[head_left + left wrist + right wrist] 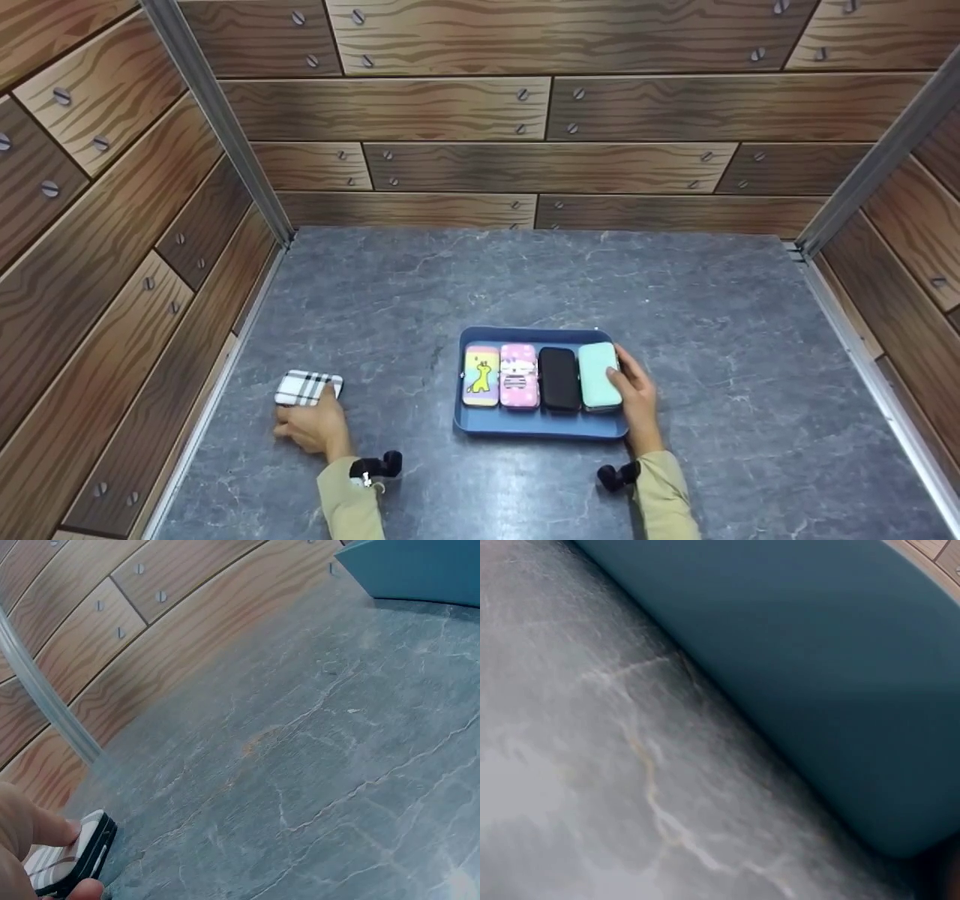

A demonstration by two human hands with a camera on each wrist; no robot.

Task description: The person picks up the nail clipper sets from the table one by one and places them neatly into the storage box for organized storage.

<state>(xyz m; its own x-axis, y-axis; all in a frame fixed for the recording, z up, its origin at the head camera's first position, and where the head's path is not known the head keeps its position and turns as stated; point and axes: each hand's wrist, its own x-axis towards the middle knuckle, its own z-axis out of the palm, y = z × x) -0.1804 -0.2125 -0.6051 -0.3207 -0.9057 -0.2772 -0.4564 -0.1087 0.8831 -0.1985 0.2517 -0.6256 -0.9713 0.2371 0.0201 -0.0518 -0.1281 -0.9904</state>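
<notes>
At the left, a white case with black plaid stripes (301,388) is pinched in my left hand (313,426), low over the grey tabletop. In the left wrist view the thumb lies on the top of the plaid case (91,836), with a fingertip at its dark edge. My right hand (637,397) grips the right side of a blue tray (540,426), its thumb reaching over a mint green case (598,375). Beside that case in the tray lie a black case (559,380), a pink cartoon case (519,377) and a yellow giraffe case (481,376), in one row.
Wood-patterned panels (450,109) stand behind and on both sides of the grey marbled table (540,281). Metal strips (217,405) edge the table at the sides. The right wrist view shows mostly the tray's outer wall (795,675).
</notes>
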